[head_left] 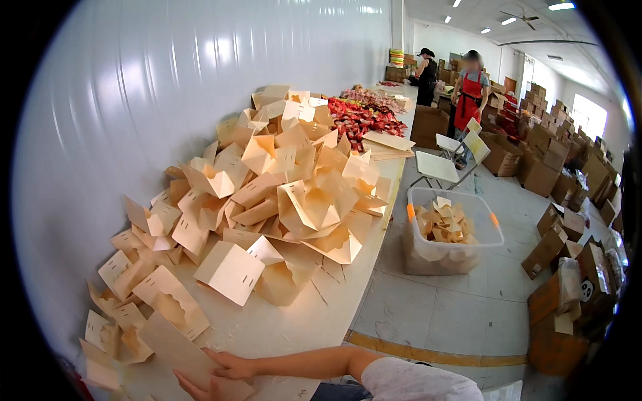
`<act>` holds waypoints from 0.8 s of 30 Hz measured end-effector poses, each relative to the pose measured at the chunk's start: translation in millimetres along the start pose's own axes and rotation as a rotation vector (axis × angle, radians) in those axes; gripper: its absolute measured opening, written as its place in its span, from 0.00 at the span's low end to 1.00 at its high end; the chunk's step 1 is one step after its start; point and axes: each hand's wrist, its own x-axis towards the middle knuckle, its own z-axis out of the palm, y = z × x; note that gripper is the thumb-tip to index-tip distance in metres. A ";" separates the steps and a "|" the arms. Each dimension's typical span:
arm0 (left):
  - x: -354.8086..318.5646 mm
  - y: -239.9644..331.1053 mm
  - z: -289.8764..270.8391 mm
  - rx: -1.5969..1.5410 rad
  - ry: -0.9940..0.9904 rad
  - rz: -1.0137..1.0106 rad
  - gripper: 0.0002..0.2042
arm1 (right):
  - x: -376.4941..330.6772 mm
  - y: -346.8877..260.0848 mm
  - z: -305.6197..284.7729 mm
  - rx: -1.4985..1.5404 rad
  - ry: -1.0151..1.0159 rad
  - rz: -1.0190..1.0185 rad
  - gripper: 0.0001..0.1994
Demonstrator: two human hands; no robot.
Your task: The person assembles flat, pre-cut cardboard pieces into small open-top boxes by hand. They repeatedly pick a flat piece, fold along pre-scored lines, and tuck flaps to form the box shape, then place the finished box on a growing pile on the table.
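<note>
A cream folded card piece (175,345) stands tilted over the table's near end, at the lower left. My right hand (231,365) reaches in from the right, its fingers closed at the edge of this card piece. Below it, my left hand (194,387) shows only in part at the lower rim, with its fingers against the same piece. A large heap of cream folded card pieces (227,267), with slots and cut-out edges, spreads along the table (341,284) just beyond my hands.
Red packets (364,120) lie farther along the table. A clear bin (435,260) of card pieces stands on the floor, near a white folding chair (438,167). Cardboard boxes (542,160) crowd the right. A person in a red apron (470,100) and another person (426,77) stand farther back.
</note>
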 end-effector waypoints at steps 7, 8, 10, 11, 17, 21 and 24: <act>7.8 74.5 -12.4 -0.506 -0.098 0.045 0.39 | -14.8 -25.4 43.7 0.011 0.052 -0.435 0.41; 8.9 77.8 -9.4 -0.516 -0.091 0.047 0.39 | -17.2 -15.2 46.5 0.032 0.003 -0.387 0.43; 9.0 82.1 -4.2 -0.531 -0.085 0.056 0.39 | -22.1 5.8 48.7 0.077 -0.093 -0.292 0.48; 9.3 82.1 -5.4 -0.531 -0.066 0.058 0.39 | -21.5 -6.4 49.0 0.101 -0.091 -0.262 0.49; 11.9 84.5 -7.3 -0.557 0.050 0.075 0.40 | -21.2 -33.8 26.5 0.228 -0.108 -0.126 0.45; 4.7 71.5 -28.1 -0.740 0.172 -0.137 0.41 | -19.5 -5.8 14.7 0.483 -0.002 0.525 0.28; 2.8 76.8 -50.0 -1.047 0.110 -0.560 0.38 | -17.0 -37.0 2.5 0.352 0.121 0.601 0.17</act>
